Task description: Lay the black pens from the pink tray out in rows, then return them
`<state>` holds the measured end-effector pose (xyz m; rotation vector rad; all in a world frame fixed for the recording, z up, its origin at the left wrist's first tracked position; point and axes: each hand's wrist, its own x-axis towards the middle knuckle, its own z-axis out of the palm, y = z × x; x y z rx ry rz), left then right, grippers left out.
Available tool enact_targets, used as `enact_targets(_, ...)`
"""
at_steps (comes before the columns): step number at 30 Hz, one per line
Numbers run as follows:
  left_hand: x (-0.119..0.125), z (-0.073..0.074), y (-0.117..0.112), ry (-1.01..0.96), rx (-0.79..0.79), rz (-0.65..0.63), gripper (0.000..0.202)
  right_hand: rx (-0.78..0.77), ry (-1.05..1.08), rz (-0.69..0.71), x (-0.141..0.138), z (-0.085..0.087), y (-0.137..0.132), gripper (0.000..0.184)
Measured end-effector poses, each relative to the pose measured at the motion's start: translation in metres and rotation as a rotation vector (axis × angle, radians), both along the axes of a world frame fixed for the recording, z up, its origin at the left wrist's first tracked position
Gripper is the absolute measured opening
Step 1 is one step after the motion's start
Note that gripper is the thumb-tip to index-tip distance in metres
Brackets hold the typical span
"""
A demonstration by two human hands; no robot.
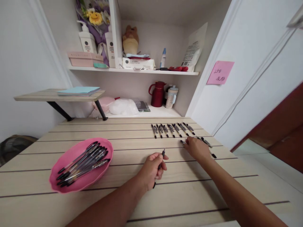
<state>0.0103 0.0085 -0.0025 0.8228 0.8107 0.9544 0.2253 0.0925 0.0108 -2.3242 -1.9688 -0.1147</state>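
Observation:
My left hand (155, 167) is closed around a pen (163, 153) in the middle of the table. The pen's bare tip points up and away, and its black end shows below my palm. Over to the right, my right hand (196, 147) is lowered to the tabletop, fingers pinched at a small pen piece (182, 142) with a black end; most of it is hidden. Further pen pieces (206, 142) lie beside that hand, and a black end (213, 155) shows past the wrist. Behind, a row of black pen pieces (170, 130) lies side by side.
At left stands a pink scalloped tray (53, 176) holding several clear pens (82, 162) with black ends. A small raised shelf (47, 94) bears blue-covered booklets (79, 90). Behind the slatted table (127, 148) are a red jug (157, 94), a tumbler (171, 97) and a white bag (124, 107).

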Motion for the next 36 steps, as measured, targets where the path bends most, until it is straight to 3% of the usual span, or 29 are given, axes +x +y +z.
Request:
enact_targets(8,0.0,-0.001,0.0,0.001,-0.003,0.01,0.026,0.102,0.169,0.097,0.029,0.0,-0.013,0.023)
enact_targets(17,0.0,0.0,-0.001,-0.004,0.006,0.008,0.027,-0.002,-0.086,0.096,0.018,-0.01,-0.03,0.017)
enact_targets(32,0.0,0.0,0.0,-0.013,-0.002,0.01,0.028,-0.07,-0.097,0.072,0.013,-0.011,-0.024,0.022)
enact_targets(36,0.0,-0.001,0.0,-0.017,-0.006,0.003,0.029,-0.06,-0.054,0.047,0.02,-0.004,-0.024,0.022)
